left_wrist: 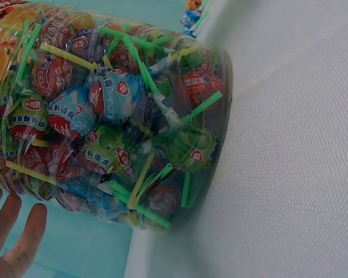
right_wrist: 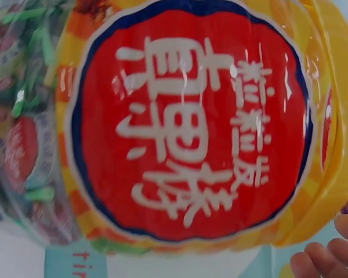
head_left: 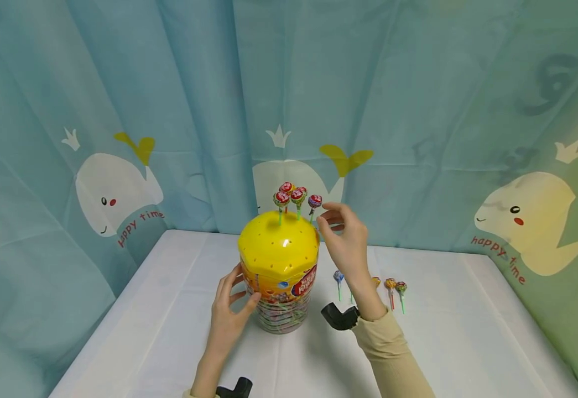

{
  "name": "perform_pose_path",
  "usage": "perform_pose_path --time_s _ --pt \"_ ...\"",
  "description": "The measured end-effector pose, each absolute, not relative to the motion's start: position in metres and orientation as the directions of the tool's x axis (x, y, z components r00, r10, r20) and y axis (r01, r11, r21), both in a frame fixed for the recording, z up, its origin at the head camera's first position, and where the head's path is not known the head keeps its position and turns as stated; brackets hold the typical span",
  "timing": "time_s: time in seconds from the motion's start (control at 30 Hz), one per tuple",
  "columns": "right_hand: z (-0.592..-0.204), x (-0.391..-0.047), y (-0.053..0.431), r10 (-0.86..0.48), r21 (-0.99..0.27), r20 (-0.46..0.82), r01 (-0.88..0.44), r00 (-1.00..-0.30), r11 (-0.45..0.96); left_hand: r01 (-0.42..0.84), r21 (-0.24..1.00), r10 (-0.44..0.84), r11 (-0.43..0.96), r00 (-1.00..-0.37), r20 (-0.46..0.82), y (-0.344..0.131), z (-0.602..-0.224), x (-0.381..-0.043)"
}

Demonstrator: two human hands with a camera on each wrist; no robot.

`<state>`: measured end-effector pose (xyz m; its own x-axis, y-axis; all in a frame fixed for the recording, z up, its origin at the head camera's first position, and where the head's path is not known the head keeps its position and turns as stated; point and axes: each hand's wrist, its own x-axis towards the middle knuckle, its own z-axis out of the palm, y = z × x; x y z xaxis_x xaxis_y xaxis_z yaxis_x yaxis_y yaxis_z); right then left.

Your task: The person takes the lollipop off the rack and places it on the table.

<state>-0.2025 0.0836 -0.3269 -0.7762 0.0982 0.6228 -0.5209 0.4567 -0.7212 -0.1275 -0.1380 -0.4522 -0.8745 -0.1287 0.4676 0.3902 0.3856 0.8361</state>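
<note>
Your beige sleeve leads to your parted, empty right grip beside the purple lollipop in the yellow lid. Brushing could tip it; your left grip spreads loosely against the jar.

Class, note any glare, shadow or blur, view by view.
Head view: a bright glare spot on the yellow lid and a soft shadow on the white table; left wrist view: dim, with shine on the clear jar; right wrist view: pale glare streaks across the red label, while the sweets at the left look blurred.
</note>
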Motion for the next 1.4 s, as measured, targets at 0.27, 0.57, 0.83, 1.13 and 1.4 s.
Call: perform_pose_path --time_s 0.27,0.57,0.83,1.13,1.4 --pt "-0.324 -0.208 0.074 0.098 -0.766 0.578 -0.498 -0.810 0.407 0.382 0.837 -0.131 0.393 -0.877 0.462 -0.138 -0.453 -0.127" --pt "-0.330 -0.213 0.069 0.127 -0.780 0.585 -0.513 -0.801 0.359 0.376 0.844 -0.138 0.382 -0.880 0.454 -0.137 -0.452 -0.127" --pt "-0.332 -0.216 0.068 0.130 -0.770 0.602 -0.530 -0.788 0.355 0.345 0.857 -0.157 0.383 -0.890 0.428 -0.129 -0.431 -0.118" --pt "-0.330 -0.216 0.067 0.138 -0.763 0.615 -0.542 -0.776 0.353 0.346 0.860 -0.145 0.375 -0.895 0.423 -0.128 -0.418 -0.112" --pt "-0.323 -0.215 0.069 0.141 -0.735 0.657 -0.588 -0.741 0.337 0.343 0.861 -0.145 0.375 -0.896 0.420 -0.128 -0.419 -0.113"
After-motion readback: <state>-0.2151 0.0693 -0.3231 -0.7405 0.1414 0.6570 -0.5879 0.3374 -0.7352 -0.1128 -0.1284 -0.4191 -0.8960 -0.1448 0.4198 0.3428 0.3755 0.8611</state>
